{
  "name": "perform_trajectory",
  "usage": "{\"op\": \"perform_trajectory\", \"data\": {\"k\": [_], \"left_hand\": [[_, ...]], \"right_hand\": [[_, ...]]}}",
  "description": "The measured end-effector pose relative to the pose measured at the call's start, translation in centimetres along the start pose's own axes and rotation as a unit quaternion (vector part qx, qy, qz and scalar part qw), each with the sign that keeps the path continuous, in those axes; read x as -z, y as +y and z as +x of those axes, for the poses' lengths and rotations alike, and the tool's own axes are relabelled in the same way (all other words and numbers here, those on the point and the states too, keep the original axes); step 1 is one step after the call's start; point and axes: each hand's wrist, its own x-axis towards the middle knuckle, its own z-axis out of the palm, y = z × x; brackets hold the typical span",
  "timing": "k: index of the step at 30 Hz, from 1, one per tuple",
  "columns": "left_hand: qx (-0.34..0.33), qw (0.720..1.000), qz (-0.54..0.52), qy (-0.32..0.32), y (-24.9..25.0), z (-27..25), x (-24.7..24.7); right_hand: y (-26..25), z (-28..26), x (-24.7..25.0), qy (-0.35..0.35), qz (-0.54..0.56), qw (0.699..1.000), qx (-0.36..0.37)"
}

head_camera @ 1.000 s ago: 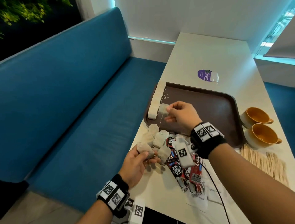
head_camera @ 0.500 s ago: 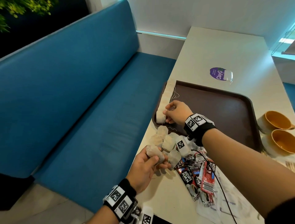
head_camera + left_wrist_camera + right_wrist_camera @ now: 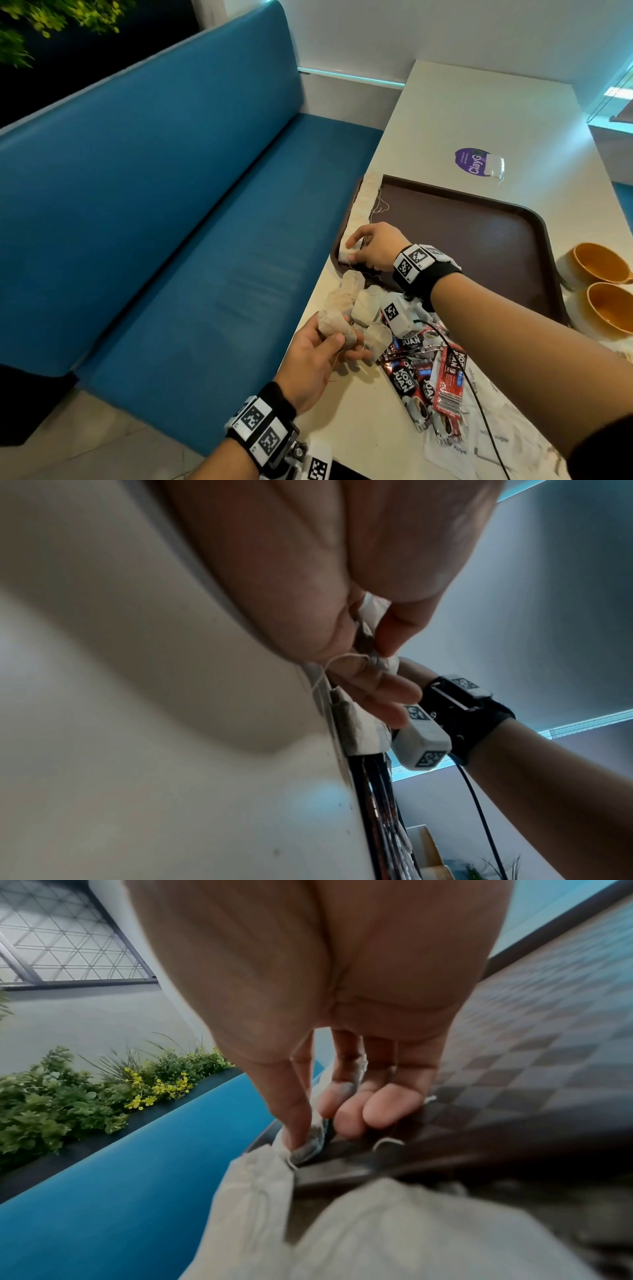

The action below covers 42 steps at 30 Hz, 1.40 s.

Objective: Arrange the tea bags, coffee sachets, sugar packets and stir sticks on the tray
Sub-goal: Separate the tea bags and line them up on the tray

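Tea bag [image 3: 350,253] now down at the near-left corner of the tray [image 3: 479,240], ending the row of tea bags [image 3: 363,202] along its left edge; a second ago it was held above the tray. Right hand [image 3: 373,245] has lowered with it, thumb and fingers still pinched on it, not released. Left hand [image 3: 318,356] keeps gripping another tea bag [image 3: 334,327] beside the loose pile [image 3: 363,305] on the table [image 3: 479,113]. Coffee sachets [image 3: 428,380] still off-tray, so only the tea row is nearly done.

One brown tray [image 3: 479,236], two orange cups [image 3: 597,262], several tea bags [image 3: 366,305] and coffee sachets [image 3: 407,380].
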Motion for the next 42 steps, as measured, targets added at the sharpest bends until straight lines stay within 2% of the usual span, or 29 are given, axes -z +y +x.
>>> {"op": "perform_trajectory", "data": {"k": [3,6,9,11,17,20,23,31,36,39,42], "left_hand": [[-0.003,1.000,0.009,-0.004,0.0,-0.1,0.0],[-0.002,1.000,0.025,-0.011,0.2,-0.2,0.1],[0.000,1.000,0.021,-0.007,0.2,-0.2,-0.2],[-0.003,1.000,-0.004,-0.005,0.3,-0.2,-0.5],[-0.006,1.000,-0.022,-0.004,0.2,-0.3,-0.7],[-0.007,1.000,-0.003,-0.013,0.2,-0.4,-0.6],[-0.002,1.000,0.012,-0.012,0.1,-0.4,-0.4],[-0.009,0.999,0.034,-0.029,0.1,-0.6,-0.4],[0.000,0.999,0.038,-0.033,0.5,-0.9,-0.7],[-0.001,0.999,0.030,-0.015,0.4,-0.7,-0.6],[-0.009,1.000,0.001,-0.011,0.4,-0.5,-0.3]], "right_hand": [[0.0,-0.3,0.2,-0.002,0.007,1.000,0.000],[0.0,-1.5,0.7,0.021,0.062,0.998,0.010],[-0.5,-4.7,1.3,0.040,0.143,0.989,0.025],[-0.9,-7.6,1.3,0.028,0.167,0.985,0.037],[0.1,-14.5,-1.2,-0.024,0.219,0.975,0.028],[1.3,-16.5,-2.8,-0.013,0.248,0.969,0.002],[2.5,-18.1,-3.8,0.008,0.245,0.969,0.021],[3.4,-19.9,-3.7,0.043,0.334,0.941,0.014],[3.4,-19.9,-3.6,0.049,0.325,0.944,0.029],[3.3,-19.4,-3.1,0.046,0.340,0.939,0.008],[3.1,-18.2,-1.4,0.078,0.339,0.938,-0.010]]}}
